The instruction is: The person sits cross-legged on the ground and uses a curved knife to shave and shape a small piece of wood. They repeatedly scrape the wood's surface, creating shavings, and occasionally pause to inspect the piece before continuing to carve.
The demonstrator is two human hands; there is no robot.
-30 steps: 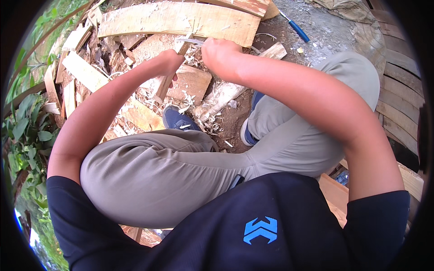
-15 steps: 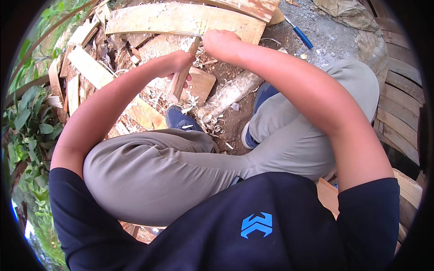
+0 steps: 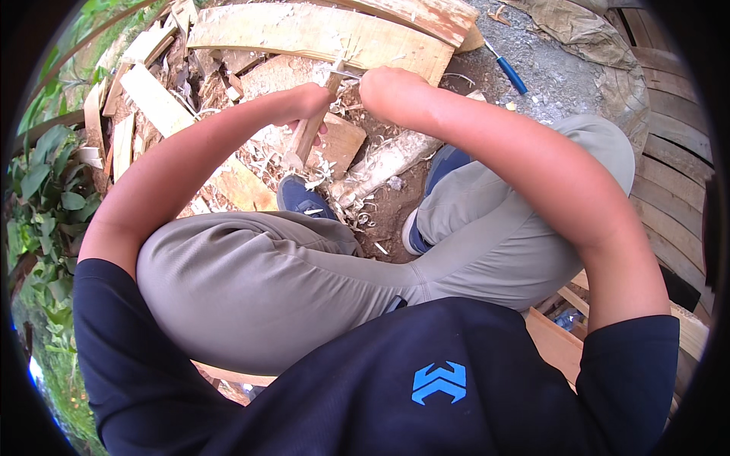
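Observation:
My left hand (image 3: 310, 105) is closed round a squared wooden stick (image 3: 302, 146), its lower end pointing down toward my feet. To its right, my right hand (image 3: 389, 90) is closed on a knife; the fist hides the handle. The thin metal blade (image 3: 346, 74) lies across the upper part of the stick. Thin curled shavings stand up at the stick's top end. More pale wood shavings (image 3: 262, 159) are scattered on the ground below my hands.
A long curved plank (image 3: 319, 30) lies beyond my hands. A blue-handled tool (image 3: 511, 74) rests on grey ground at the far right. A pale log (image 3: 391, 162) lies near my blue shoes (image 3: 304, 197). Green plants (image 3: 53, 182) edge the left, wooden slats (image 3: 673, 152) the right.
My right hand has moved a little to the right and toward me, drawing the knife blade along with it. My left hand still holds the stick in nearly the same place.

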